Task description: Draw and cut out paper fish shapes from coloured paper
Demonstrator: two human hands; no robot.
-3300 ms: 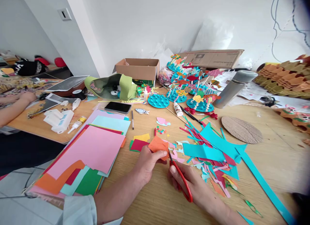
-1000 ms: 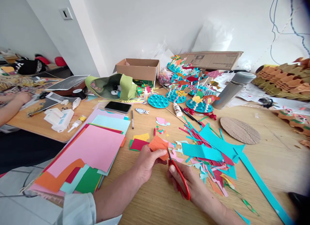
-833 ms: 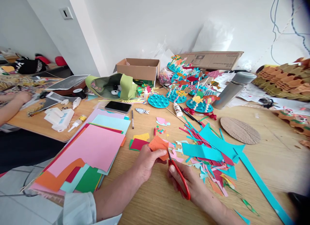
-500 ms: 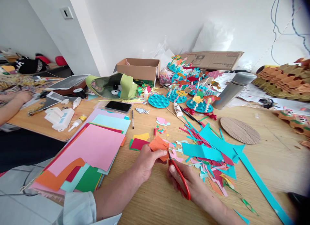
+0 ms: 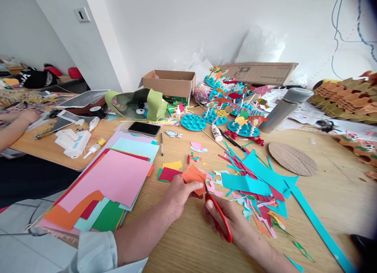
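Left hand (image 5: 183,198) pinches orange paper (image 5: 193,179); right hand (image 5: 225,222) clamps red-handled scissors (image 5: 221,222), long axis tilted forward-left, tips against that paper's right edge, beside cut paper scraps (image 5: 250,186)

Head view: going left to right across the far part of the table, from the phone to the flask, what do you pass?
phone → paper fish → teal disc → glue bottle → steel flask

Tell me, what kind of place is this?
Probably a craft workshop: red-handled scissors, a stack of coloured card, and paper fish decorations on teal bases fill a wooden table.
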